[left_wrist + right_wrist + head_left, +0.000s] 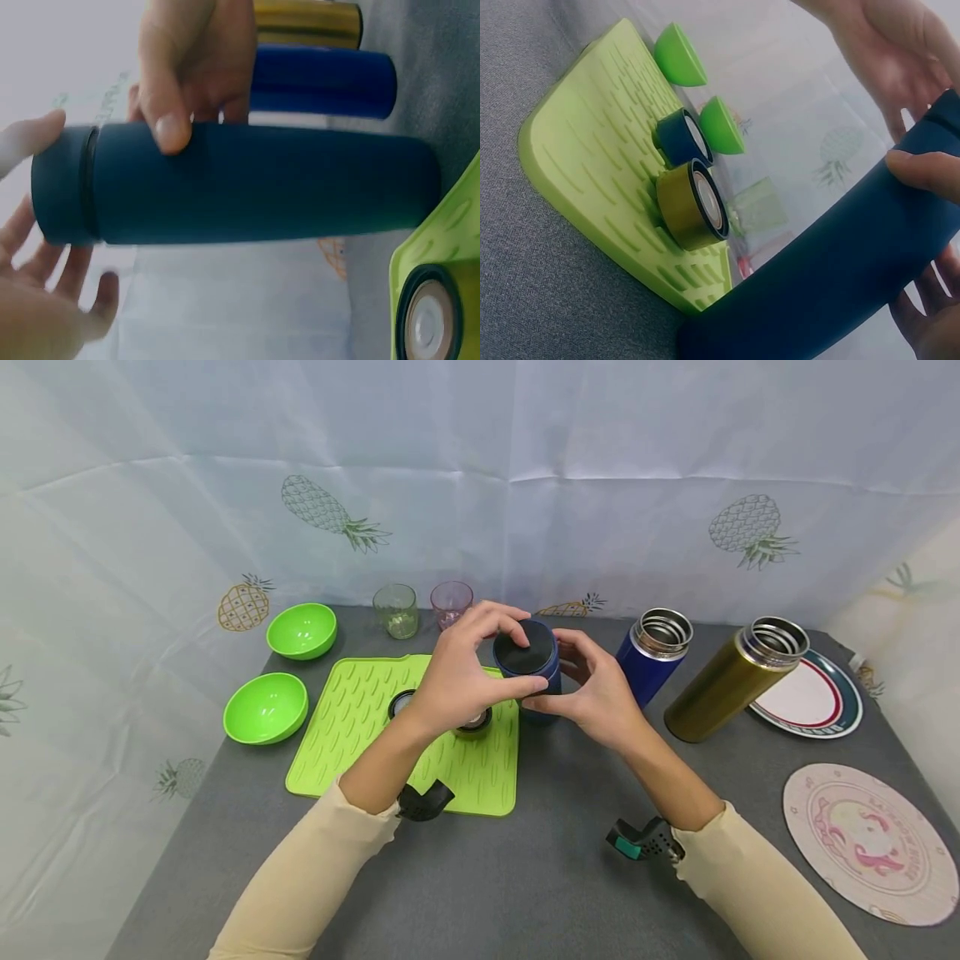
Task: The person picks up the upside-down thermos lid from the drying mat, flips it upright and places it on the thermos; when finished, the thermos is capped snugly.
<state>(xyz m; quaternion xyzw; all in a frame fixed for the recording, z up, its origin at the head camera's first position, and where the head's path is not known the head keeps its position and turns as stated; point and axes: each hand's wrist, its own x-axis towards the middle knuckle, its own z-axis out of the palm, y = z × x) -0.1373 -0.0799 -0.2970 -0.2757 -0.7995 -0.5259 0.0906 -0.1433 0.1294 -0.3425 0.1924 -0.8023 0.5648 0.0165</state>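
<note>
A dark blue thermos flask stands upright just right of the green drying mat, its lid on top with a narrow dark ring between lid and body. My left hand grips the lid from the left, thumb on one side and fingers on the other. Lower down, my right hand holds the body below that ring, its thumb across the near side. On the mat lie a gold lid and a blue lid, partly hidden behind my left hand in the head view.
An open blue flask and an open gold flask stand to the right, near a rimmed plate and a round pink mat. Two green bowls are at left; two glasses stand by the cloth backdrop.
</note>
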